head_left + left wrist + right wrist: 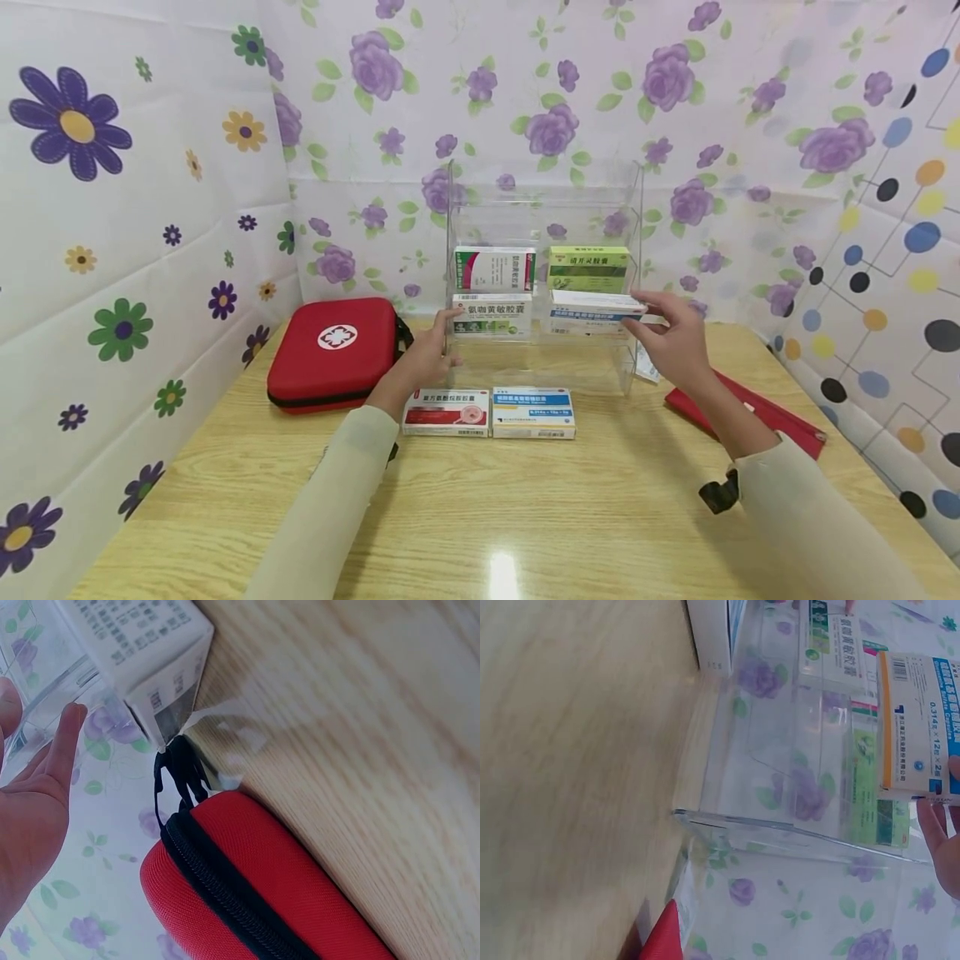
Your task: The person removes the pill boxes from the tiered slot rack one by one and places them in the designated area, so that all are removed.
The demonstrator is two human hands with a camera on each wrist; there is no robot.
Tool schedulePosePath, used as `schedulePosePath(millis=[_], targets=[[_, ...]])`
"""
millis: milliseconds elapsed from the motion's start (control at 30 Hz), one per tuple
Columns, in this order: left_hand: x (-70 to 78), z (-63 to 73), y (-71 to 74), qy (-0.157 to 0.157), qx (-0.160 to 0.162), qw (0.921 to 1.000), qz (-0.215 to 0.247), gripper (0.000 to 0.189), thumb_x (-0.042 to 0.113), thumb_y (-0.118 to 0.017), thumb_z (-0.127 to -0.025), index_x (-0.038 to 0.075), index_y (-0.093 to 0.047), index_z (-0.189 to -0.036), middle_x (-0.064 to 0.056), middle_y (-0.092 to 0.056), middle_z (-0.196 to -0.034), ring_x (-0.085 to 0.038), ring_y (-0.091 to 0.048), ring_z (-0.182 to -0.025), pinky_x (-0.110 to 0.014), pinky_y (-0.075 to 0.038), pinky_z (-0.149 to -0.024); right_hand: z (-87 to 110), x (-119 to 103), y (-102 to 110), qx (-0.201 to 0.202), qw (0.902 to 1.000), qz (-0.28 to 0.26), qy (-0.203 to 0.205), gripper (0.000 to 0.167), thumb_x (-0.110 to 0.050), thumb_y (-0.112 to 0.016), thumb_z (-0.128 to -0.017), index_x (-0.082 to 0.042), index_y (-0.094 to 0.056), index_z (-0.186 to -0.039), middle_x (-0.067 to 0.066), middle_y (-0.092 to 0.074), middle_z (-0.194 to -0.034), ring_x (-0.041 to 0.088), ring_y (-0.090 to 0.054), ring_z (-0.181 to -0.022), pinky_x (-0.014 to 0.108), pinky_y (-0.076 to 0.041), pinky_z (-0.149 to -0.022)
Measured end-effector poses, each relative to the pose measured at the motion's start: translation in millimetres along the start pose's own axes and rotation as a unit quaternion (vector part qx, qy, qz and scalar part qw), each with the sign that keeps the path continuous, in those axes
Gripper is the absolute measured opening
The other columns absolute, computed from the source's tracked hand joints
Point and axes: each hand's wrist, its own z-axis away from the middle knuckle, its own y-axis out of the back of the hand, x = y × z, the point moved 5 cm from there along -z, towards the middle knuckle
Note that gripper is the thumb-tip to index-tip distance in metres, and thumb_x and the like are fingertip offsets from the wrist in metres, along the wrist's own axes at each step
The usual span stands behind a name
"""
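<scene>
A clear stepped display rack [543, 358] stands on the table with medicine boxes in it. My left hand [422, 360] holds its left side edge between thumb and fingers, beside a white and green medicine box [491, 317]. At the lower right compartment, my right hand [672, 337] pinches a white and blue medicine box [911, 727] by its right end, in front of a yellow-green box [588, 265]. A white and pink-green box [495, 268] stands in the tier behind on the left.
In front of the rack lie a red and white medicine box [446, 414] and another blue and white box [534, 414], side by side. A red first-aid case [330, 354] sits at left. On the right lies a red pouch [757, 412].
</scene>
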Motion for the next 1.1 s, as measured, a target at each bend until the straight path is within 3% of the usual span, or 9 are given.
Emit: schedulePosePath(millis=[167,433,767,867,1000,1100], targets=[[0.2,-0.1,0.3,-0.001,0.001,1.0,0.003,0.088,0.008,-0.073,-0.09,0.025,-0.014,-0.154,-0.007,-0.043,-0.062,-0.017,-0.034,-0.052,-0.033,-0.039,-0.058,12.1,9,2,-0.015,0.9995,-0.014,-0.022,0.036,0.012,-0.071,-0.084,0.011,-0.064,-0.12,0.027,-0.061,-0.115,0.0,-0.061,-0.096,0.013,-0.051,-0.075],[-1.1,-0.2,1.8,0.015,0.002,0.9999,0.007,0.089,0.007,-0.072,-0.091,0.028,-0.012,-0.154,-0.008,-0.046,-0.066,-0.019,-0.039,-0.056,-0.035,-0.042,-0.063,25.3,50,1,-0.054,0.9979,-0.008,-0.036,0.039,0.007,-0.076,-0.082,0.004,-0.067,-0.121,0.021,-0.064,-0.113,-0.007,-0.061,-0.092,0.012,-0.051,-0.072],[0.7,-0.4,0.4,0.006,0.005,1.0,0.006,0.089,0.005,-0.071,-0.091,0.026,-0.013,-0.154,-0.011,-0.049,-0.069,-0.021,-0.043,-0.058,-0.035,-0.043,-0.064,45.9,66,4,-0.105,0.9899,0.014,-0.094,0.042,-0.003,-0.074,-0.088,-0.001,-0.064,-0.128,0.018,-0.063,-0.12,0.019,-0.063,-0.1,0.015,-0.052,-0.069],[1.0,-1.0,-0.7,0.011,0.002,0.9999,0.003,0.088,0.006,-0.07,-0.092,0.027,-0.011,-0.154,-0.011,-0.049,-0.068,-0.021,-0.044,-0.057,-0.035,-0.042,-0.061,52.0,70,6,-0.119,0.9861,0.012,-0.115,0.04,-0.008,-0.073,-0.09,-0.004,-0.062,-0.128,0.017,-0.063,-0.12,0.029,-0.063,-0.101,0.021,-0.053,-0.058],[1.2,-1.4,-2.4,0.018,-0.003,0.9998,0.005,0.088,0.006,-0.068,-0.093,0.028,-0.01,-0.155,-0.012,-0.05,-0.068,-0.021,-0.044,-0.056,-0.034,-0.041,-0.058,58.8,77,9,-0.13,0.9805,0.012,-0.146,0.037,-0.014,-0.073,-0.091,-0.006,-0.061,-0.126,0.018,-0.062,-0.119,0.032,-0.062,-0.096,0.028,-0.049,-0.047],[0.9,-1.4,-3.4,0.021,-0.003,0.9998,0.007,0.089,0.005,-0.069,-0.093,0.029,-0.011,-0.155,-0.012,-0.051,-0.068,-0.021,-0.045,-0.056,-0.034,-0.041,-0.058,62.9,83,12,-0.136,0.9771,0.023,-0.163,0.036,-0.019,-0.073,-0.092,-0.006,-0.062,-0.124,0.018,-0.063,-0.118,0.029,-0.062,-0.091,0.03,-0.05,-0.049]])
